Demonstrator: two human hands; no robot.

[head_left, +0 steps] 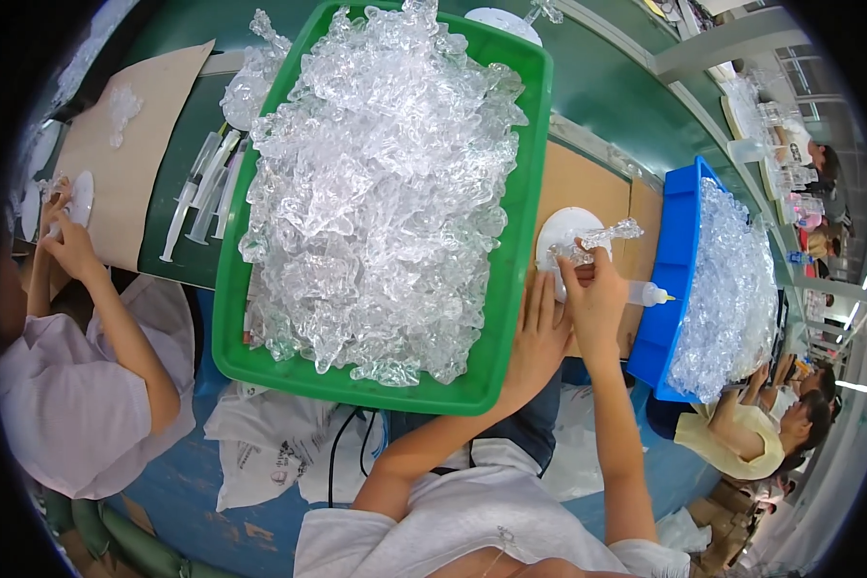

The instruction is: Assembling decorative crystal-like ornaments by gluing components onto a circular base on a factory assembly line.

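Note:
On the brown board right of the green tray lies a white round disc point(555, 231) with clear plastic pieces on it. My right hand point(599, 299) is closed in a pinch on a clear plastic piece point(618, 232) over the disc. Beside it, my left hand point(545, 332) has its fingers stretched out at the disc's near edge, with the thumb side partly hidden. A translucent squeeze bottle point(648, 294) with a thin yellowish tip sticks out to the right from behind my right hand; whether the hand touches it I cannot tell.
A green tray point(376, 393) heaped with clear plastic pieces stands left of my hands. At right is a blue bin point(679, 207) of similar pieces. Several syringes point(202, 183) lie left of the tray. A co-worker point(96, 376) works at far left; others sit at right.

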